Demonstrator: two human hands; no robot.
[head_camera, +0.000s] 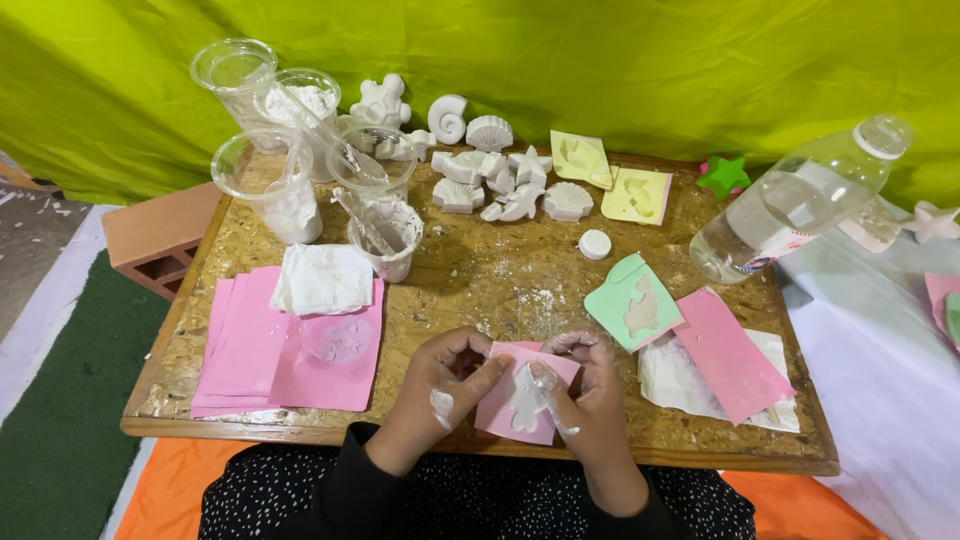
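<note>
My left hand (440, 390) and my right hand (590, 395) both hold a pink square mould (505, 405) at the near edge of the wooden board (480, 270). A white plaster figure (524, 398) sits in the mould. My thumbs press on it from both sides. White plaster is smeared on my fingers and on both hands.
Pink sheets (260, 345) and a white cloth (325, 278) lie left. Clear plastic cups (290, 150) with white powder stand back left. White shell and starfish casts (500, 170), yellow moulds (610, 175), a green mould (630, 300), a bottle cap (594, 244) and a tilted water bottle (800, 200) lie behind and right.
</note>
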